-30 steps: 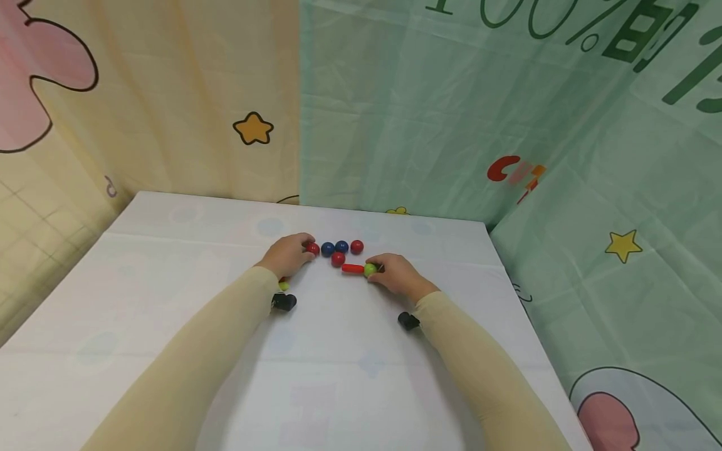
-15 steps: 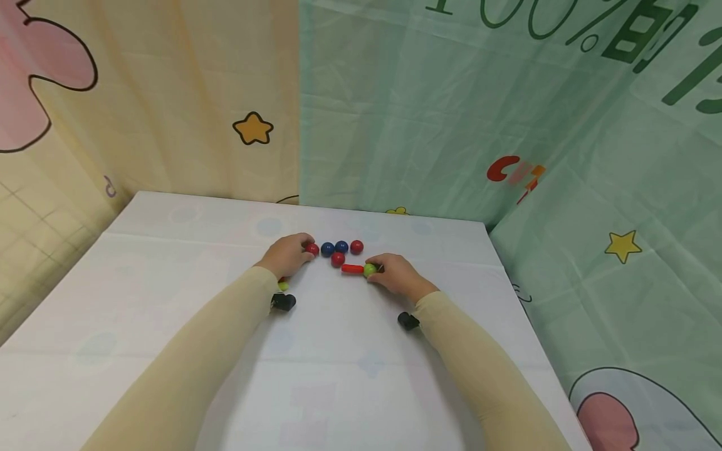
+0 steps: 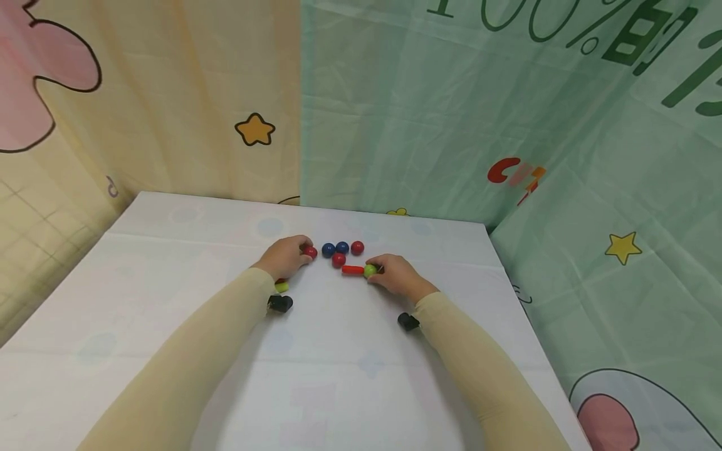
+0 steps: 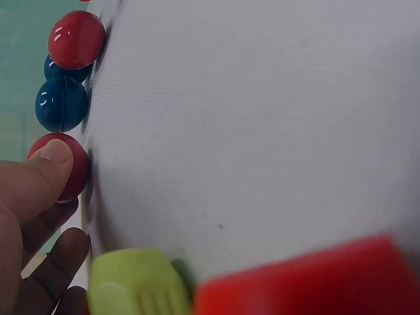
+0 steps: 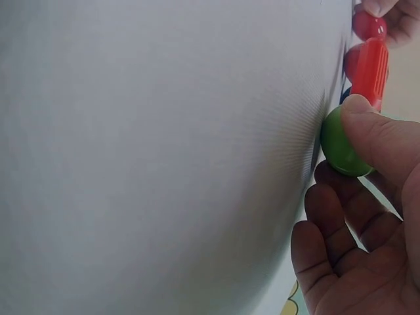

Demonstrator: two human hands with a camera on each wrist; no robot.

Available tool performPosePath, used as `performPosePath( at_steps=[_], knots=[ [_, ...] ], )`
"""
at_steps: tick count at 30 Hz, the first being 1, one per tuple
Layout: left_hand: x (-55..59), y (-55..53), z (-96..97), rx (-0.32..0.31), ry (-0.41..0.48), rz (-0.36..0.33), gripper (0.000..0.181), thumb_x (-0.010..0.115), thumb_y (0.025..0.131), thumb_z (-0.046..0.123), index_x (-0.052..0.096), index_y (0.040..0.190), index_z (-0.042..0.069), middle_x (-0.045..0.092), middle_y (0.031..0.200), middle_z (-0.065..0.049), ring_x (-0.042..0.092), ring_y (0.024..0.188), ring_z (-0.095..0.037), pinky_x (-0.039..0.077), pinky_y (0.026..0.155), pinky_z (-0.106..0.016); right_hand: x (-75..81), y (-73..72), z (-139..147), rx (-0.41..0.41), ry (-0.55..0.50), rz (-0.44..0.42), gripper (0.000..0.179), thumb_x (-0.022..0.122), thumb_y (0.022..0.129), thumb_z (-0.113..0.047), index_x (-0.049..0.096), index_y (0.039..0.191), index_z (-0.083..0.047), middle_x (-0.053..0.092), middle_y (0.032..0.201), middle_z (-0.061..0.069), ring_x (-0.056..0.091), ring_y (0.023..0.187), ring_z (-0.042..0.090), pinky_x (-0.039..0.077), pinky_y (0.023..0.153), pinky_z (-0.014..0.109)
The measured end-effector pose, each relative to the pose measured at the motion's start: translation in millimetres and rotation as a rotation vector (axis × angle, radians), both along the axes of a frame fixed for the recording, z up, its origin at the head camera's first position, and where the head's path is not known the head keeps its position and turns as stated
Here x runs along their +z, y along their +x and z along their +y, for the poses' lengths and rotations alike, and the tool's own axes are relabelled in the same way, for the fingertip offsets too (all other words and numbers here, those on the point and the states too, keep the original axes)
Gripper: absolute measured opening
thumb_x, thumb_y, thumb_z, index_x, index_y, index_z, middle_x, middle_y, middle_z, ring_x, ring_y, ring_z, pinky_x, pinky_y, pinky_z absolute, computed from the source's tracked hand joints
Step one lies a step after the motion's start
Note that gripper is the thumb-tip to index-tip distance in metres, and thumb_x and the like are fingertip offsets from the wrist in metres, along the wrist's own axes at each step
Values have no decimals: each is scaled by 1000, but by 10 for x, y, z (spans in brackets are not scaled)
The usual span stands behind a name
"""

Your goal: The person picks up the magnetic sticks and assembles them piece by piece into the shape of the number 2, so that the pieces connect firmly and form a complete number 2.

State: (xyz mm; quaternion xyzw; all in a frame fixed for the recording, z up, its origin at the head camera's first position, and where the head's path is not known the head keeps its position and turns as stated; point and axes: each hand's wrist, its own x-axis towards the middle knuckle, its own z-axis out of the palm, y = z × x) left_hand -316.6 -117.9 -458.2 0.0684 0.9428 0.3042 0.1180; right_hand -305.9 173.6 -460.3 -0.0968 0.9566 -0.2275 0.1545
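My left hand (image 3: 286,257) pinches a red ball (image 4: 77,172) between thumb and fingers, at the left end of a group of balls. A blue ball (image 3: 329,250) is nearest to it, with a second blue ball (image 3: 342,248) beside that. One red ball (image 3: 358,247) sits at the right end, another red ball (image 3: 338,260) in front of the blue pair. My right hand (image 3: 399,275) pinches a green ball (image 5: 344,143) with thumb and fingers. A ribbed red handle (image 5: 371,72) points left from the green ball at the thumb tip; I cannot tell whether it is gripped too.
A lime-green piece (image 4: 138,282) and a blurred red piece (image 4: 308,282) lie by my left wrist, partly hidden by it in the head view. Small black devices sit at both wrists. White cloth (image 3: 316,388) covers the table; printed curtains (image 3: 395,113) stand behind and to the right.
My left hand has shifted slightly left and toward me with the red ball, widening the gap to the blue ball. The right hand keeps its place on the green ball.
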Motion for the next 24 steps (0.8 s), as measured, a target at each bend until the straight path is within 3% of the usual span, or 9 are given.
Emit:
performPosePath(
  at_steps=[24],
  knots=[
    [-64,224,16,-75,26,-21,43,71,102,26,61,142,17,67,129,-8,58,120,-30,46,114,-54,6,33,2,30,-5,30,49,77,97,-24,65,144,-13,67,135,7,59,120,24,49,113,42]
  ],
)
